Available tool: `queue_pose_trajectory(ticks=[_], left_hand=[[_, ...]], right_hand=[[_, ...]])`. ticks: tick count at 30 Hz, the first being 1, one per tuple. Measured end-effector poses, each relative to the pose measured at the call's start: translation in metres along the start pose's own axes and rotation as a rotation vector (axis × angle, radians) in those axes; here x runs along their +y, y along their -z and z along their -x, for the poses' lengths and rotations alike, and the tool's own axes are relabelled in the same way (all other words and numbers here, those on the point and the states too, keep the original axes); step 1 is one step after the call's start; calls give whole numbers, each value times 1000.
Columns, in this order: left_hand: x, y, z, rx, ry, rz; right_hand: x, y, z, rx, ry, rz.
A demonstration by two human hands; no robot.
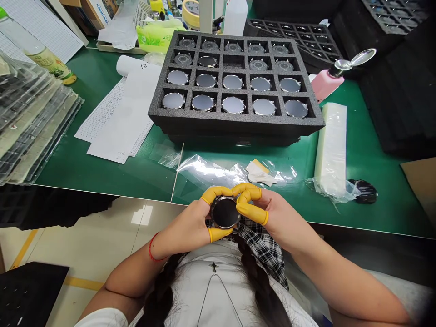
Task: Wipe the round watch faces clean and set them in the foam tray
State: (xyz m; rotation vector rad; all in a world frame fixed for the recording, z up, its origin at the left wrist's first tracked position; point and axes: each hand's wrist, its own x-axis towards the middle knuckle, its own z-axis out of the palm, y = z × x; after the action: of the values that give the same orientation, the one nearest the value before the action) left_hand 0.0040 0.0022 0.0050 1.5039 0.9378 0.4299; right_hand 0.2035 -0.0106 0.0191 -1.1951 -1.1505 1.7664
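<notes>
A round watch (225, 212) with a dark face and a metal rim is held just in front of the table edge. My left hand (190, 222) grips it from the left, thumb and finger closed around its rim. At the upper right rim, my right hand (264, 206) has its fingertips pinched together against the watch; whether a smaller piece is between them is hidden. Yellow finger cots cover fingertips on both hands. Beyond the hands, a black foam tray (235, 119) holds several watches, face up in the near rows and back up in most far cells.
Clear film (211, 168) and torn white backing pieces (260, 173) lie before the tray. To the right are a white wrapped block (331, 145), a dark round object (366, 190) and a pink bottle (329, 84). Papers (124, 118) and stacked plastic trays (30, 118) are left.
</notes>
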Motion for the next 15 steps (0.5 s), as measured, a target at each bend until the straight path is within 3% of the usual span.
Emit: queue_pose_trajectory(ticks=[15], left_hand=[[0, 1, 1, 2, -23, 19]], right_hand=[[0, -1, 0, -11, -5, 37]])
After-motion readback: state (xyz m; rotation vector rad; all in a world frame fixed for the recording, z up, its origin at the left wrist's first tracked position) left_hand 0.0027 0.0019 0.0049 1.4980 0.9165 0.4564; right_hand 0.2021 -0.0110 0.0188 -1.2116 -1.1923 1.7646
